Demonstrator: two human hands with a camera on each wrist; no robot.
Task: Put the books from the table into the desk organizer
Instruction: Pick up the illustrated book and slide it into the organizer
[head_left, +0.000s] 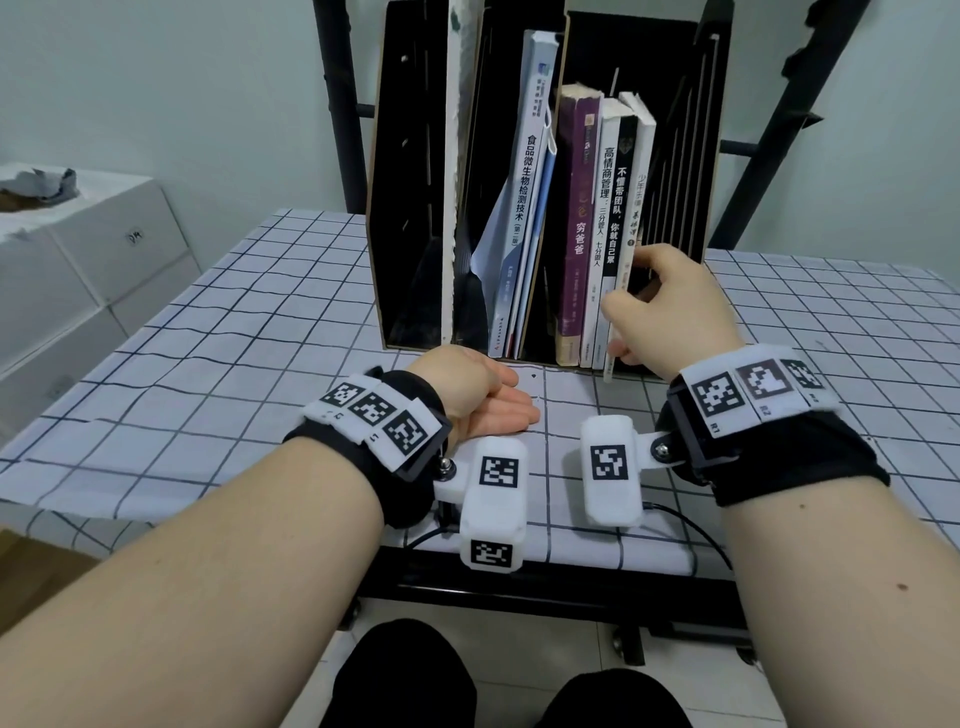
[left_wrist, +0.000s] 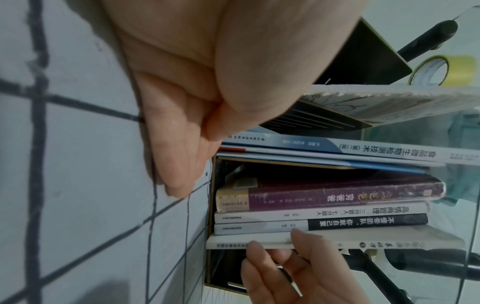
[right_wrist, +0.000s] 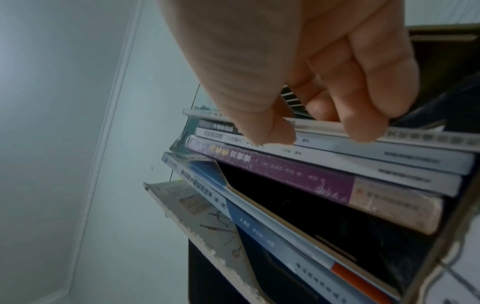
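Right hand (head_left: 670, 306) is pinching the thin white book (head_left: 641, 171), upright at the right end of the row in the desk organizer (head_left: 410, 171)'s right slot, spine facing near and not fully in. Left hand (head_left: 491, 405) rests flat and open on the bench (head_left: 208, 364), holding nothing.

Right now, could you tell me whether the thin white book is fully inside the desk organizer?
Not fully: the thin white book, gripped by the right hand, juts forward past its neighbours.
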